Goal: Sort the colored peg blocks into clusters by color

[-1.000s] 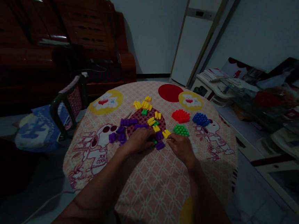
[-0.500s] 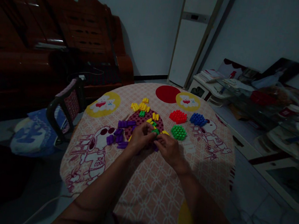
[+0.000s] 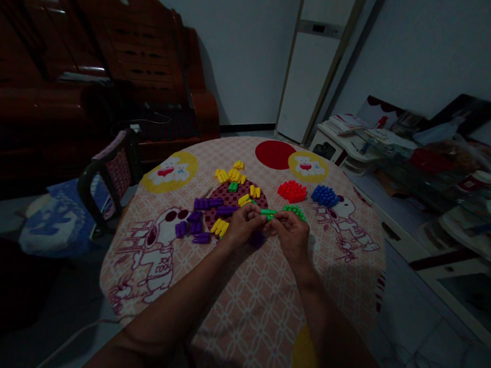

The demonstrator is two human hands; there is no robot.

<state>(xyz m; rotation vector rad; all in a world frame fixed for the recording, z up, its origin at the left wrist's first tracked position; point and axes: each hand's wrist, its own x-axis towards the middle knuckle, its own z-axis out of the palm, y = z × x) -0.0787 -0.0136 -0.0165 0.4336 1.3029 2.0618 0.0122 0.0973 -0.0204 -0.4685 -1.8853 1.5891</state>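
Note:
My left hand (image 3: 244, 225) and my right hand (image 3: 292, 234) meet over the middle of the round table. Between their fingertips they grip green plastic pegs (image 3: 268, 212), bullet-shaped, lying sideways; how they join is too small to tell. Left of my hands lie purple pegs (image 3: 201, 238) in joined groups, with a yellow group (image 3: 220, 227) beside my left wrist. Farther off are more yellow pegs (image 3: 236, 176) and a small green group (image 3: 233, 187). Behind my right hand, a green cluster (image 3: 295, 211) is partly hidden.
A red cluster (image 3: 292, 191) and a blue cluster (image 3: 325, 196) stand at the right of the patterned tablecloth (image 3: 243, 310). A folding chair (image 3: 111, 172) touches the left side. Wooden seating (image 3: 132, 54) is behind, and a cluttered cabinet (image 3: 362, 131) to the right.
Both hands have shifted a little right, turning the green pegs sideways into view. The yellow group by my left wrist is uncovered, and the green cluster is now partly covered.

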